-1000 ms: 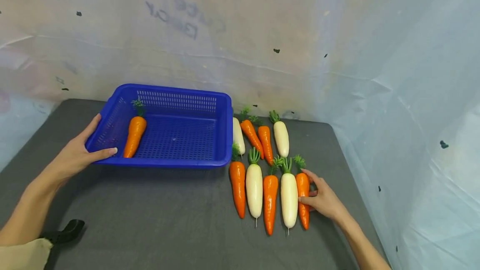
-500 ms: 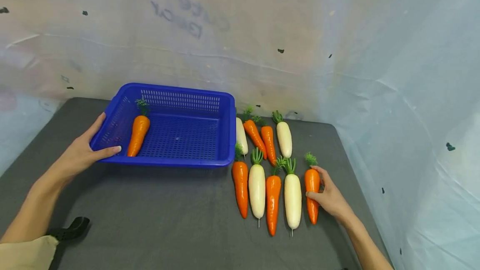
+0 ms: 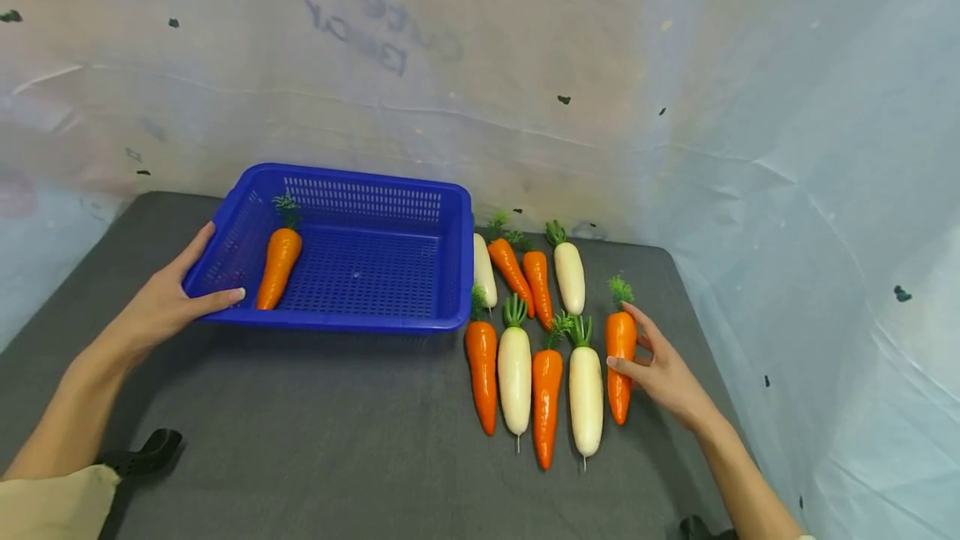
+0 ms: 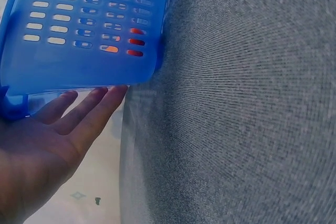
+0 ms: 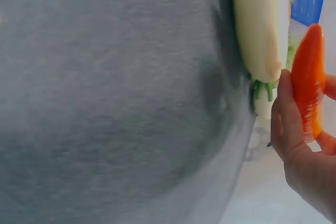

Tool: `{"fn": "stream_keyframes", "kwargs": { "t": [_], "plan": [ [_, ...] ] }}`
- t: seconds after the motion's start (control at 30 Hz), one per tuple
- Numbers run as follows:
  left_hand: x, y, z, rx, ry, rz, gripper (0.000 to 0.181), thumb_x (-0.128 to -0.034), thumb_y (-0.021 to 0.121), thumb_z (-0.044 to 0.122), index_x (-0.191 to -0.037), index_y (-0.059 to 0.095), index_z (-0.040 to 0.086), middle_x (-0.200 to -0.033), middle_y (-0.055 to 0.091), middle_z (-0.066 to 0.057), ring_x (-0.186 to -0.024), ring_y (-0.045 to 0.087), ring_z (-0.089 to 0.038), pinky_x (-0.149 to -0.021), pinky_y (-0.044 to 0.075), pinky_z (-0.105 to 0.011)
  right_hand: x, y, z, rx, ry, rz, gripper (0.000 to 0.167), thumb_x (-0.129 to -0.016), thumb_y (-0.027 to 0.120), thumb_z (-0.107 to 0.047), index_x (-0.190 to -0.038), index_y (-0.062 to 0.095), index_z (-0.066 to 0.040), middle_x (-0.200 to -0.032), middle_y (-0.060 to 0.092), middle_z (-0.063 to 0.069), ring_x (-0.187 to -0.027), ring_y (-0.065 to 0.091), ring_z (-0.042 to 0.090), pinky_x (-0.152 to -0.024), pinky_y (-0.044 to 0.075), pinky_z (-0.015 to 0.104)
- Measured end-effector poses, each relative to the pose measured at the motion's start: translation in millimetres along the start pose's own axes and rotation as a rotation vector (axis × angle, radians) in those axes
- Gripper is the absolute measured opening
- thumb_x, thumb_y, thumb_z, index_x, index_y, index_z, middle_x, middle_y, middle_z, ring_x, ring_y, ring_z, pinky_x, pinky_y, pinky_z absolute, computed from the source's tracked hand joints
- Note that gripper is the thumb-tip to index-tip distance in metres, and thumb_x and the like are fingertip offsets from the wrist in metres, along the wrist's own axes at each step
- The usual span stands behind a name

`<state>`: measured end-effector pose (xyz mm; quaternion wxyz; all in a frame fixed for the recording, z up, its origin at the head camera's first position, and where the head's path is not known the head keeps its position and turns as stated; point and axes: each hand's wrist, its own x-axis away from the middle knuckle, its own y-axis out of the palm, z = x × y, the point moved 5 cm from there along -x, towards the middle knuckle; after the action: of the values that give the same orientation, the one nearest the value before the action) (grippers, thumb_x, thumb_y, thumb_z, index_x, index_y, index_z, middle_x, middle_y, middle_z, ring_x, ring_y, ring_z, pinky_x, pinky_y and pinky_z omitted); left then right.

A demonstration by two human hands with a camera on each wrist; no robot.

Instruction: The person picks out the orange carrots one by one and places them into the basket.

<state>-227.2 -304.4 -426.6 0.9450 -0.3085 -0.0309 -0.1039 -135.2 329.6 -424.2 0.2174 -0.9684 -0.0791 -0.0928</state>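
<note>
pinching 1 carrot [image 3: 620, 337] between thumb [image 3: 628, 368] and fingers [image 3: 642, 322]: right hand [image 3: 662, 369]

L sleeve [image 3: 54, 507] is beige, w/ blk strap [image 3: 152, 453] alongside.

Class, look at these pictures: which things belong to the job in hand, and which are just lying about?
Part of the job, it seems:
blue basket, gripped by the left hand
held carrot, in the right hand
carrot inside the basket

Lying on the table, in neither hand:
four other carrots
four white radishes
</note>
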Motion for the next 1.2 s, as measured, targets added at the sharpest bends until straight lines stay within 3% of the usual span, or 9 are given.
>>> {"fn": "stream_keyframes", "kwargs": {
  "t": [0.23,0.5,0.8,1.0,1.2],
  "plan": [
    [-2.4,-1.4,-1.8,-0.003,-0.012,0.000,0.103,-0.0954,0.066,0.036,-0.153,-0.019,0.040,-0.161,-0.013,-0.028,-0.134,0.012,-0.068,-0.100,0.016,-0.081,-9.8,-1.5,-27.7,0.017,-0.014,0.017,0.090,-0.093,0.071,-0.025,-0.160,0.011,-0.037,-0.151,0.032,0.028,-0.101,0.069,0.031,-0.073,0.060,0.043],
    [-5.2,-2.2,-2.2,0.000,-0.001,0.007,0.101,-0.0953,0.066,0.036,-0.153,-0.016,0.043,-0.161,-0.010,-0.028,-0.135,0.013,-0.067,-0.100,0.016,-0.082,-24.7,6.1,-51.2,0.001,-0.055,0.008,0.091,-0.093,0.072,-0.028,-0.160,0.012,-0.036,-0.150,0.037,0.024,-0.098,0.071,0.024,-0.076,0.060,0.039],
    [-5.7,0.9,-4.1,0.024,0.001,0.013,0.100,-0.0952,0.067,0.034,-0.155,-0.014,0.043,-0.162,-0.007,-0.029,-0.132,0.019,-0.067,-0.099,0.019,-0.081,-41.9,33.1,-80.2,0.013,-0.112,-0.054,0.088,-0.091,0.074,-0.028,-0.159,0.018,-0.037,-0.148,0.044,0.019,-0.099,0.070,0.027,-0.071,0.058,0.048],
    [-1.9,2.1,-6.0,0.021,0.014,0.026,0.100,-0.0949,0.068,0.033,-0.156,-0.011,0.041,-0.162,-0.007,-0.027,-0.132,0.019,-0.067,-0.099,0.019,-0.082,-51.3,54.9,-103.1,0.040,-0.169,-0.107,0.086,-0.091,0.074,-0.026,-0.158,0.021,-0.036,-0.147,0.044,0.018,-0.108,0.068,0.029,-0.074,0.059,0.041],
    [-2.8,0.0,-6.3,-0.010,0.003,0.025,0.100,-0.0943,0.068,0.036,-0.157,-0.010,0.040,-0.163,-0.009,-0.025,-0.134,0.016,-0.066,-0.099,0.017,-0.082,-62.2,78.9,-120.4,0.050,-0.197,-0.141,0.083,-0.091,0.074,-0.031,-0.155,0.024,-0.044,-0.140,0.051,0.014,-0.082,0.068,0.027,-0.057,0.052,0.034]
  ]
}}
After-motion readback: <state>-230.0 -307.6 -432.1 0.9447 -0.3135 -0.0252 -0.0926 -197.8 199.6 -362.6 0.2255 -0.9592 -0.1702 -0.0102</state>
